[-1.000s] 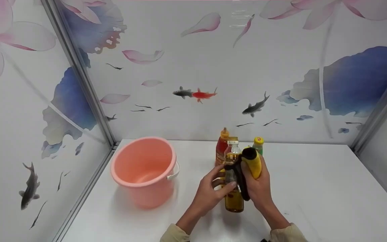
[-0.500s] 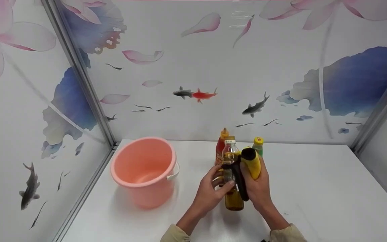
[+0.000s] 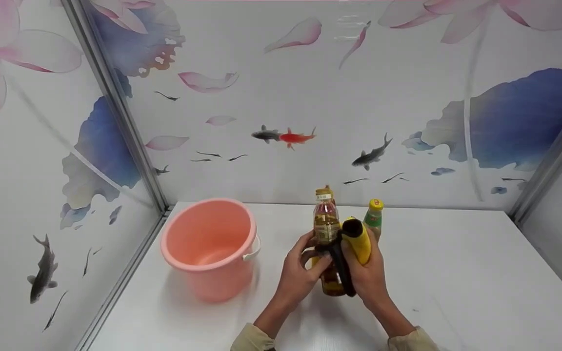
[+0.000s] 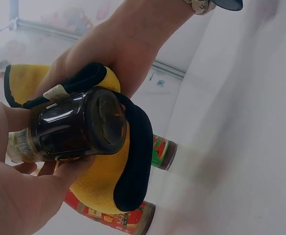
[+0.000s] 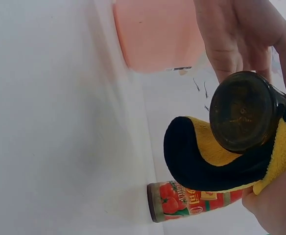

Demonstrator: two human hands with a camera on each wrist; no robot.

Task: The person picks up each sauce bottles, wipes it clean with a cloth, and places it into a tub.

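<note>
In the head view, a clear bottle of amber liquid [image 3: 326,222] with a gold cap is held up off the table, its top leaning slightly left. My left hand [image 3: 294,275] grips it from the left side, fingers and thumb around its middle. From the right, my right hand [image 3: 372,280] holds a folded yellow cloth with a black border [image 3: 360,249] against the bottle. Both wrist views show the bottle's round base [image 5: 243,111] and the cloth [image 4: 101,183] wrapped partly around it. Cloth and fingers hide much of its middle.
A pink bucket [image 3: 220,285] with a white handle stands on the white table [image 3: 471,292] to the left. Behind the hands are a ketchup bottle [image 5: 175,200], mostly hidden in the head view, and a green-labelled bottle with a yellow cap [image 3: 374,214]. Printed panels enclose the table.
Both hands have shifted left with the bottle and cloth. The bottle has risen and its top has moved left, so it covers the ketchup bottle in the head view.
</note>
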